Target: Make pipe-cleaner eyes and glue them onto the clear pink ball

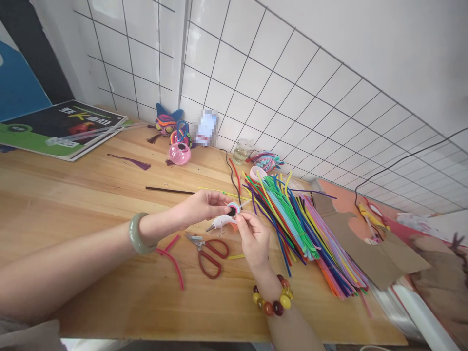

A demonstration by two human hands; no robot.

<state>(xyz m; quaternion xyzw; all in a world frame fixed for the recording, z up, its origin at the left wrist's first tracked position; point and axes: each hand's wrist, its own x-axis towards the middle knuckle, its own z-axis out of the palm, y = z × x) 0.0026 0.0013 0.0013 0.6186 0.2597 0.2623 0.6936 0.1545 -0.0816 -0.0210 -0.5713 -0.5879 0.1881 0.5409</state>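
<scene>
A small round coil of pipe cleaner point(233, 210), black in the middle with pink, light blue and white around it, is held up over the table. My left hand point(204, 205) pinches it from the left between thumb and fingers. From the right, my right hand point(255, 239) closes its fingertips on its lower right edge, and a pale end sticks out above. Just behind and below lies a white glue gun point(220, 222), its nozzle toward the left; my hands partly hide it. Red-handled scissors point(210, 253) lie nearer me, by cut pink pipe cleaners point(174, 258).
Bundles of coloured pipe cleaners point(292, 219) spread over the right side, beside cut cardboard point(351, 234). At the back stand a phone point(206, 127), a glass jar point(242, 152), a pink container point(179, 153) and a fuzzy figure point(168, 119). Books point(62, 129) lie left.
</scene>
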